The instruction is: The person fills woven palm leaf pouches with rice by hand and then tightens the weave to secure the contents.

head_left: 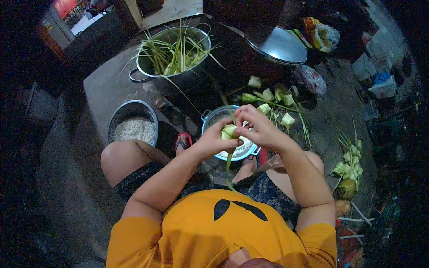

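Note:
A small pale-green pouch woven from palm leaf (228,133) sits in my left hand (213,136), held between thumb and fingers. At its right side, the thumb and fingertips of my right hand (256,125) grip the pouch's edge. A long leaf strip (229,162) trails below the pouch towards my lap. Both hands are above a light-blue basin with handles (205,129). White rice grains (246,146) show inside it, partly hidden by my hands.
A metal bowl of rice (135,130) stands left. Behind is a large pot (144,73) full of leaf pouches. Several loose pouches (287,120) lie right of the basin, below a round metal lid (285,48) and plastic bag (310,79). Another pouch bunch (350,165) lies far right.

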Tool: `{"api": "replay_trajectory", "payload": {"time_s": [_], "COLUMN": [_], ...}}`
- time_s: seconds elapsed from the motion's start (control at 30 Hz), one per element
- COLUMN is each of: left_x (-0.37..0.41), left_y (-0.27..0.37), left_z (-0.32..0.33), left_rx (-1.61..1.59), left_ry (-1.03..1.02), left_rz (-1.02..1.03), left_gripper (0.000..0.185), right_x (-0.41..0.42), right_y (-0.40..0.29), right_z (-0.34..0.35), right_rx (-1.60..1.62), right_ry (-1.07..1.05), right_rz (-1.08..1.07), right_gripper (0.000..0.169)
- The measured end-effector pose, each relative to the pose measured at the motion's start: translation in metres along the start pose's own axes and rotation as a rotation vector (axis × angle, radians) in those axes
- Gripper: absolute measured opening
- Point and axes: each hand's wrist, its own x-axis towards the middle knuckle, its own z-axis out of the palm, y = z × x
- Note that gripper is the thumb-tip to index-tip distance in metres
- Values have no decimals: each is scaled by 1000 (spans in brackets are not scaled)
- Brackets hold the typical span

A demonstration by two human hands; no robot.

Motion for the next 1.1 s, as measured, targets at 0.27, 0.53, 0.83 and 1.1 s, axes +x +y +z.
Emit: {"api": "replay_trajectory", "payload": {"time_s": [0.27, 0.53, 0.83, 1.1], "left_x": [5, 27, 69, 91], "left_y": [-3, -30, -84, -127], "left_z": [-9, -23, -77, -90], "left_rx": [110, -100, -147, -173], "left_ry": [-131, -25, 285, 223], "left_rz": [439, 212, -135, -297], "left_gripper": [86, 67, 52, 64], "right_x": [0, 39, 52, 34], "right_y": [22, 68, 208, 281], "right_z": [-4, 25, 67, 186], "right_rx": [603, 525, 208, -475], "right_ry": [15, 87, 6, 93], "right_rz": [333, 453, 724, 645], "right_gripper": [19, 65, 51, 56]}}
